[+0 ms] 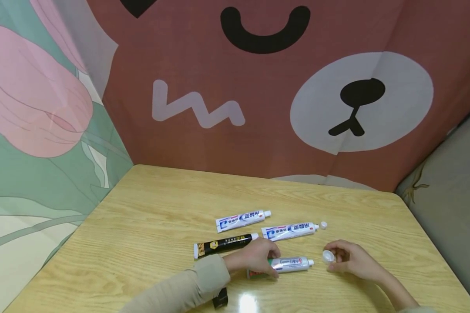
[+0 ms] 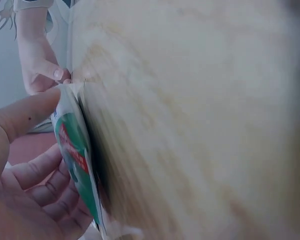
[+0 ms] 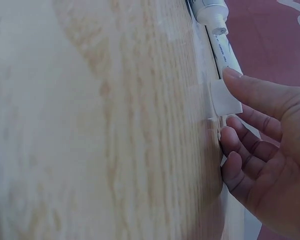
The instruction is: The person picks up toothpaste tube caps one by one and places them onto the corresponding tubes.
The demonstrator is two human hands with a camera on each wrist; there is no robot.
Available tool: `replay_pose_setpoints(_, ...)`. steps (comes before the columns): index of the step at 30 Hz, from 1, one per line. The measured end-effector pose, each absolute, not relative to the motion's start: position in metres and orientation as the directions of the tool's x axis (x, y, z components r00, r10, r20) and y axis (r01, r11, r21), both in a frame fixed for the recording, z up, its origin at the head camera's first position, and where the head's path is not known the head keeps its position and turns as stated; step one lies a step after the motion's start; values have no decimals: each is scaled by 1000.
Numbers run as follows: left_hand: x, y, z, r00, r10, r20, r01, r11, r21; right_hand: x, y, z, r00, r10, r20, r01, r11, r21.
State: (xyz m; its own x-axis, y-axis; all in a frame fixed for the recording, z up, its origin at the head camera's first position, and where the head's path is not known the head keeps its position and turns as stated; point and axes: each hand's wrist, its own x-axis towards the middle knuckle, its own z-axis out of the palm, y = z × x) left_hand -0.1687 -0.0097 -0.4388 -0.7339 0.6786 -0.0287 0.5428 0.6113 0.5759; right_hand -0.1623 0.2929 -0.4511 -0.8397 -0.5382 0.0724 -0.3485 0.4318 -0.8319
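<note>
My left hand (image 1: 258,255) grips a silver, green and red toothpaste tube (image 1: 291,264) lying on the table, thumb on one side and fingers on the other. The tube's bare white nozzle points right. Just beyond it, my right hand (image 1: 354,261) pinches a white cap (image 1: 328,257), held apart from the nozzle. Seen from the left wrist, the tube's green and red printed side (image 2: 75,157) lies between thumb and fingers. In the right wrist view the cap (image 3: 225,98) is between thumb and index finger, with the nozzle (image 3: 215,25) beyond.
Behind the hands lie a black toothpaste tube (image 1: 227,246) and two white-and-blue toothpaste tubes, one left (image 1: 240,220) and one right (image 1: 291,231). A small loose white cap (image 1: 323,224) stands by the right one's nozzle. A black object (image 1: 220,299) sits partly under my left sleeve.
</note>
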Motion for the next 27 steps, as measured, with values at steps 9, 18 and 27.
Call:
replay_pose_setpoints(9,-163,-8,-441,-782,620,-61,522,706,479,-160,291,-451,-834,-549,56,-330,415,-848)
replay_pose_setpoints(18,-165,-7,-443,-779,626,-27,540,693,478,-162,291,-451,-844,-535,45,-330,451,-829)
replay_pose_setpoints(27,-165,-5,-436,-794,608,-24,487,658,574,-162,290,-450,-861,-506,44,-341,512,-788)
